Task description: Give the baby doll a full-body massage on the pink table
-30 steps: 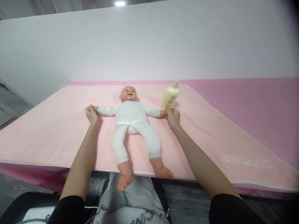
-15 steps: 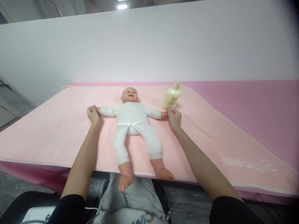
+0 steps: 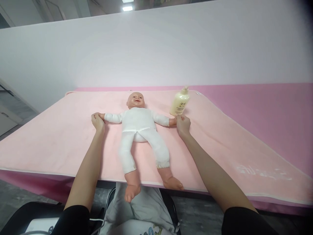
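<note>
A baby doll [image 3: 140,127] in a white suit lies on its back on a light pink blanket [image 3: 58,137], arms spread wide, feet hanging over the near edge. My left hand [image 3: 97,121] is closed around the doll's hand on the left side. My right hand [image 3: 183,125] grips the doll's other hand on the right side. A pale yellow pump bottle [image 3: 180,101] stands upright just behind my right hand, close to touching it.
The blanket covers a darker pink table [image 3: 264,107] that runs on to the right. A white partition wall [image 3: 156,49] rises behind it. My lap in grey cloth [image 3: 144,209] and a black seat lie below the table's near edge.
Both hands stay on the doll's hands. The arms of the doll look pulled slightly further outward; the view has shifted a little.
</note>
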A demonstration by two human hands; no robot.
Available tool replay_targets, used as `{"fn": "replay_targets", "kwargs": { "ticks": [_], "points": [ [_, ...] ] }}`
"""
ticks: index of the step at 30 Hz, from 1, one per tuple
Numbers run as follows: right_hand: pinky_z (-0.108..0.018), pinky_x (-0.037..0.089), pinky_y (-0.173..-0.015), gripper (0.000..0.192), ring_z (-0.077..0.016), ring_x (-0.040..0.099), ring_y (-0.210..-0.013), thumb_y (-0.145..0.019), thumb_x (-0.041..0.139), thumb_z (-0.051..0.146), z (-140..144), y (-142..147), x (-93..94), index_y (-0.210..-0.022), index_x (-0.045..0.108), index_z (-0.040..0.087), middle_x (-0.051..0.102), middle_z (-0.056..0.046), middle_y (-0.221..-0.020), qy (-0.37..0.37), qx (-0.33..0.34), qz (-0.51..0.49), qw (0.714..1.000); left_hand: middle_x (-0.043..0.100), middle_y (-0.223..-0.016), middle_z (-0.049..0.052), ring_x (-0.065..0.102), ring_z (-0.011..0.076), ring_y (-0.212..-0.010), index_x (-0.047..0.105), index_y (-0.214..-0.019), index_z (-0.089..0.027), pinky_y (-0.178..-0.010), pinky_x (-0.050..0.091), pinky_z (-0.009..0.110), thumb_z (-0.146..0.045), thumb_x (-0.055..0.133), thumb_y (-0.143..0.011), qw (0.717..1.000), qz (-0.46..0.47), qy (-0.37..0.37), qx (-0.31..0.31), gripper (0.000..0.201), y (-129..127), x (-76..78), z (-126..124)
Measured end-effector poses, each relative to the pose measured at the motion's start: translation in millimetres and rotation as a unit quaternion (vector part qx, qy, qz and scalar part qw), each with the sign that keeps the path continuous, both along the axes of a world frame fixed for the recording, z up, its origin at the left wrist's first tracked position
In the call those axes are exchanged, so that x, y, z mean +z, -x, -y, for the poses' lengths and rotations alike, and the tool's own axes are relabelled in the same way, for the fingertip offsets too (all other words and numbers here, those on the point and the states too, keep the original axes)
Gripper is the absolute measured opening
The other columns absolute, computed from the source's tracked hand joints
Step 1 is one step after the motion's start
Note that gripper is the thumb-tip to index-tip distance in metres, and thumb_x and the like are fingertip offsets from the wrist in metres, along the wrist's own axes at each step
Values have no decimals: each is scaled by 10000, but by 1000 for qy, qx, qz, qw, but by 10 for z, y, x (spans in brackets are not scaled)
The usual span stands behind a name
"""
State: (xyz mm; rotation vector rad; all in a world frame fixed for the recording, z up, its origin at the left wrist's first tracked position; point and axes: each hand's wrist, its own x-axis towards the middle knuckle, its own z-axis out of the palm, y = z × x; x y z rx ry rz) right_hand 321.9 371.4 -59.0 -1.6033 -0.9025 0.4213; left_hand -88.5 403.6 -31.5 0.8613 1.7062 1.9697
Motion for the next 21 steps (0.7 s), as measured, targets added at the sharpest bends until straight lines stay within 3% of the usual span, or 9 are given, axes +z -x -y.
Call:
{"fn": "replay_targets", "kwargs": {
  "ticks": [6, 10, 17, 21],
  "points": [
    [-263, 299, -536, 286, -121, 388, -565, -735, 552, 419, 21, 22, 29, -581, 432, 210, 412, 41, -561, -51, 19, -62, 997, 527, -772, -2, 500, 80, -506, 499, -844, -170, -396, 396, 182, -404, 472, -922, 1000, -9, -20, -6, 248, 17, -25, -13],
    [-265, 307, -563, 280, -116, 400, -581, -680, 626, 416, 15, 17, 25, -587, 476, 199, 441, 42, -579, -47, 2, -36, 998, 522, -768, -8, 510, 89, -531, 483, -827, -172, -389, 394, 177, -360, 565, -878, 999, -4, -35, -15, 211, 19, -23, -20],
    [-275, 278, -557, 230, -122, 381, -567, -745, 507, 344, -8, -12, -23, -574, 452, 200, 421, 37, -561, -20, -13, -2, 1000, 447, -640, -35, 456, 83, -431, 449, -746, -179, -384, 380, 194, -340, 356, -969, 1000, -14, -12, 10, 290, 18, -16, 1],
    [-271, 293, -541, 226, -136, 395, -576, -752, 478, 358, -5, -7, -34, -585, 453, 208, 423, 31, -556, -18, 3, -8, 1000, 497, -672, -11, 471, 88, -428, 480, -790, -170, -392, 385, 203, -377, 265, -985, 1000, 13, -12, 13, 357, 28, -27, -13]
  ]
}}
